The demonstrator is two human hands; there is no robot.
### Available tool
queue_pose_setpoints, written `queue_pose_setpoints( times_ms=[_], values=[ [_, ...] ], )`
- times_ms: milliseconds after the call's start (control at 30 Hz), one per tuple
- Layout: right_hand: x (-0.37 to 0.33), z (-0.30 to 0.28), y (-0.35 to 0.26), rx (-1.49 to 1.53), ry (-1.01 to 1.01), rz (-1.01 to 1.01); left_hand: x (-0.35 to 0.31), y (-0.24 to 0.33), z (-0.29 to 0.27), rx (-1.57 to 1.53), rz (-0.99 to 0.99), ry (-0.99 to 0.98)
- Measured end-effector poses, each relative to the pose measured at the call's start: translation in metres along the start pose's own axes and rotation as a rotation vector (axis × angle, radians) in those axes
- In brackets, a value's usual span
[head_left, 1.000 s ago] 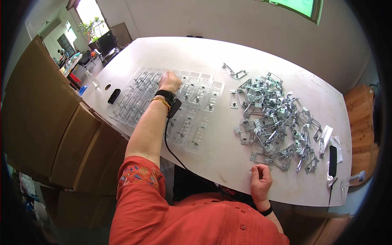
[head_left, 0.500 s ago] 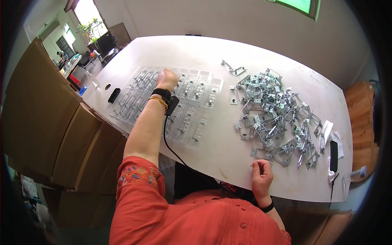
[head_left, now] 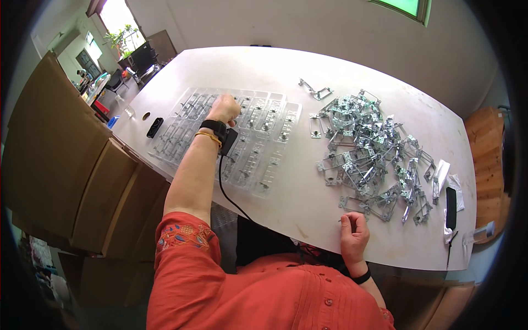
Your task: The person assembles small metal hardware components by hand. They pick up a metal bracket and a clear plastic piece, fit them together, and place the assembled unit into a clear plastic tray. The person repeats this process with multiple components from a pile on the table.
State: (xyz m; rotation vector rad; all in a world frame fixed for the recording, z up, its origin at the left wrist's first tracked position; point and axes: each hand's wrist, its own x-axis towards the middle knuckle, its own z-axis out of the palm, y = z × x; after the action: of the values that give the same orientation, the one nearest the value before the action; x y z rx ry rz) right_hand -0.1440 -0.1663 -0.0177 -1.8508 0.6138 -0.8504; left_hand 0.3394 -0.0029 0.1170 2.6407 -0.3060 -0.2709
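Observation:
My left hand [head_left: 224, 109] reaches over a clear plastic tray [head_left: 242, 93] whose long compartments hold small metal parts. Its fingers are curled and bent down toward the tray; what they grip, if anything, is hidden. By the table's front edge, my right hand [head_left: 355, 237] is closed in a pinch. A tiny dark sliver shows at its fingertips, too small to name. Just beyond the right hand lies a heap of silvery metal brackets [head_left: 363, 137] with rectangular frames, tangled together. One bracket [head_left: 315, 91] lies apart at the heap's far left.
A black rectangular object [head_left: 155, 127] lies left of the tray, near a hole in the tabletop [head_left: 192, 58]. On the right are a long black object [head_left: 451, 208], white wrapping [head_left: 441, 175] and a clear plastic cup [head_left: 479, 234]. Cardboard boxes [head_left: 49, 159] line the left side.
My left hand has turned slightly over the tray, showing more of its fingers on the right side. The right hand keeps its pinch by the table edge.

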Motion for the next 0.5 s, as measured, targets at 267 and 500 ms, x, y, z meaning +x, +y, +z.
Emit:
queue_pose_setpoints(
  times_ms=[267, 500],
  values=[
    [0.0007, -0.0010, -0.0006, -0.013, -0.011, 0.002, 0.0027, -0.0072, 0.0048, 0.020, 0.025, -0.043],
    [0.0008, -0.0006, -0.0028, -0.001, -0.012, 0.004, -0.0048, -0.0021, 0.0028, -0.010, -0.039, -0.040]
  ],
)
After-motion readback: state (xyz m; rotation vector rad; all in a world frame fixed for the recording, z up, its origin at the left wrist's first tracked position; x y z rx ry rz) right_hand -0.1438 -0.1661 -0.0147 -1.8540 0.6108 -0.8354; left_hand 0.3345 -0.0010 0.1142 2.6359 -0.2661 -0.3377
